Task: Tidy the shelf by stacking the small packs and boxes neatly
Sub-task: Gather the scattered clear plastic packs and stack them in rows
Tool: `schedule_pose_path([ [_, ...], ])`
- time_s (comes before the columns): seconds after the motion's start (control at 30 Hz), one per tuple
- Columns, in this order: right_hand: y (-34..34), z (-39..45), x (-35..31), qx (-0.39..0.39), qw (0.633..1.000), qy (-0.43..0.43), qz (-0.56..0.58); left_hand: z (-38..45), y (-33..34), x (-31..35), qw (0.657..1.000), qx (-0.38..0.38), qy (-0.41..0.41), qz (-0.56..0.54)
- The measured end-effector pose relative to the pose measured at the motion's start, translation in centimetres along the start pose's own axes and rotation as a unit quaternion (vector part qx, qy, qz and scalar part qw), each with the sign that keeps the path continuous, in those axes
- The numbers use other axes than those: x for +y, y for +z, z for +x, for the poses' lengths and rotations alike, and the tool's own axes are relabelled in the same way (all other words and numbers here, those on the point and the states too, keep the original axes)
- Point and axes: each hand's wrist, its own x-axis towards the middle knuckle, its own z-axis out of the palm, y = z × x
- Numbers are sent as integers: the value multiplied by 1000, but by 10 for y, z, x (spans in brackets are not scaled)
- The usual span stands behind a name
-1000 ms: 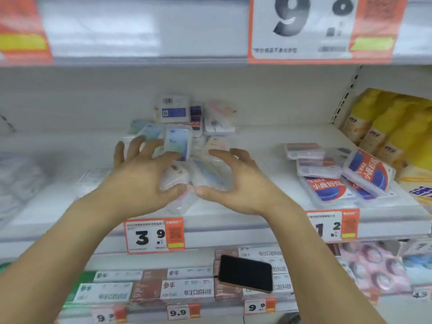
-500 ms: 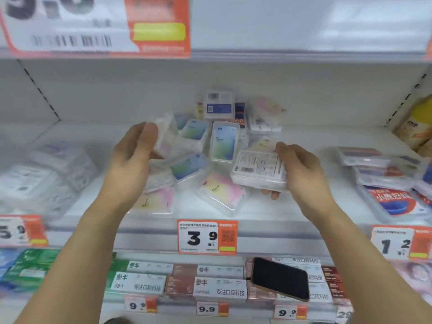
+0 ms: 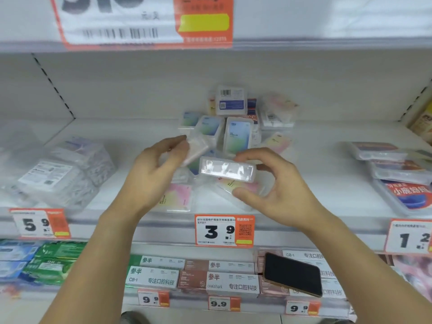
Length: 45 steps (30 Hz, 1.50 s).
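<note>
A jumbled pile of small clear packs (image 3: 233, 127) with pastel labels sits in the middle of the white shelf (image 3: 117, 127). My right hand (image 3: 275, 190) grips one clear pack (image 3: 226, 170) edge-on between thumb and fingers, above the pile's front. My left hand (image 3: 154, 169) holds another clear pack (image 3: 195, 148) at its fingertips, just left of and behind the first. A pink-yellow pack (image 3: 175, 197) lies flat under my left hand. A barcoded pack (image 3: 231, 100) leans upright at the back.
Clear bagged packs (image 3: 63, 169) lie at the left. Flat red-and-blue labelled trays (image 3: 402, 174) are piled at the right. An orange price tag 3.9 (image 3: 224, 231) hangs on the shelf edge. On the lower shelf, boxes (image 3: 194, 275) carry a black phone (image 3: 293, 273).
My right hand has turned its pack from label-up to edge-on and brought it left toward the middle. My left hand has picked up a clear pack and drawn it close to the right one.
</note>
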Motion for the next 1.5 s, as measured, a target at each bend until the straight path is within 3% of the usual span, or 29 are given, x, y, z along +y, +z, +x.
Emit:
schedule_pose_path([
  [0.13,0,1,8,75,991,-64,-86,3,-4,-17,994,-16,40,97],
  [0.3,1,0,8,13,998,0,-63,-1,-9,-23,988,-13,50,148],
  [0.4,-1,3,9,60,995,-3,-82,-3,-15,-27,987,-50,24,150],
  [0.6,-13,12,23,111,983,113,-88,-2,-25,-29,993,-12,18,115],
  [0.73,-21,19,36,131,969,159,-138,-8,-22,-27,992,-38,13,119],
  [0.93,-34,28,51,33,948,285,-136,-14,-9,-23,984,-39,41,169],
  [1.07,-37,34,46,52,936,294,-187,-17,-6,-21,988,-52,43,138],
  [1.2,-42,38,43,92,932,326,-129,-18,1,-21,984,-43,44,166],
  [1.3,-47,37,46,189,930,307,-72,-19,6,-20,979,-37,47,195],
  [1.37,-49,38,38,247,930,265,59,-20,9,-17,978,-40,42,200],
  [1.43,-42,40,19,245,921,212,216,-21,13,-14,979,-43,35,198],
  [1.5,-30,38,5,184,944,167,219,-19,17,-10,979,-30,37,198],
])
